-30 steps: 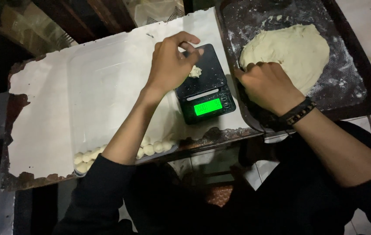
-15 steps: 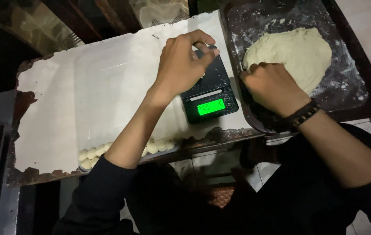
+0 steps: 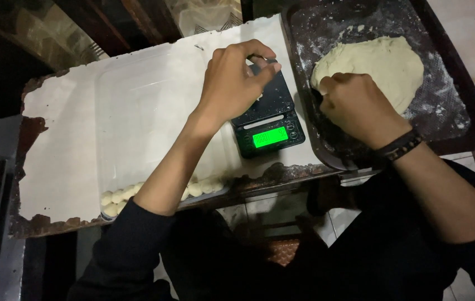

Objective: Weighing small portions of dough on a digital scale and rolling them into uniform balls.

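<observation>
My left hand (image 3: 236,83) hovers over the black digital scale (image 3: 282,103), fingers pinched together above its platform. A small pale dough piece (image 3: 258,98) shows only as a sliver under the palm. The scale's green display (image 3: 270,136) is lit. My right hand (image 3: 354,106), with a dark wristband (image 3: 399,146), is closed on the near-left edge of a flat dough slab (image 3: 379,64). The slab lies in a dark floured tray (image 3: 449,111).
A clear shallow plastic container (image 3: 137,111) lies on the white board tabletop (image 3: 53,145), left of the scale. A row of small dough balls (image 3: 116,196) lines its near edge. The board's front edge is chipped. A tiled floor shows at the far right.
My left hand has closed further over the scale platform, and the dough piece seen there earlier is now hidden. My right hand stays at the slab's edge.
</observation>
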